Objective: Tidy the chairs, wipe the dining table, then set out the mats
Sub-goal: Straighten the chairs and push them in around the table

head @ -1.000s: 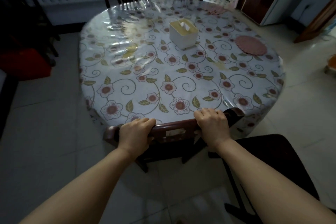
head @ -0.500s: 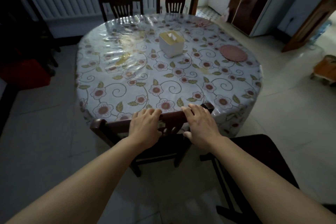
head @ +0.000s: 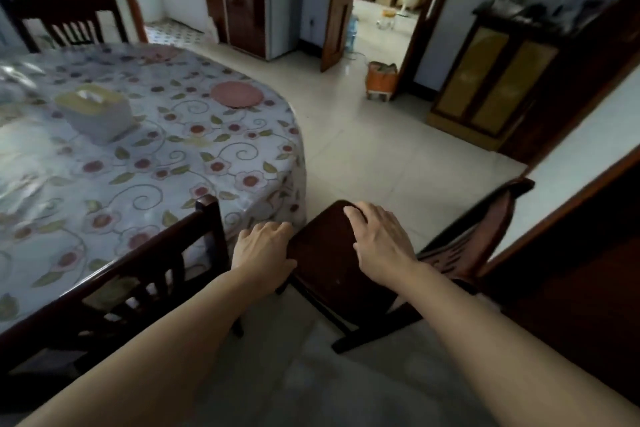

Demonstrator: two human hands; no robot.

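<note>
On the pale tiled floor point(head: 381, 156) beside the floral-covered desk point(head: 145, 163), the dark wooden chair point(head: 332, 263) stands turned away, left grip point(head: 264, 246) curled over its seat edge, right grip point(head: 379, 236) resting flat; best swing it squarely, then slide it desk-ward from both grips.

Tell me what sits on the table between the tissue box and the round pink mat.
Nothing: between the tissue box and the round pink mat, the head view shows only bare floral tablecloth.
</note>
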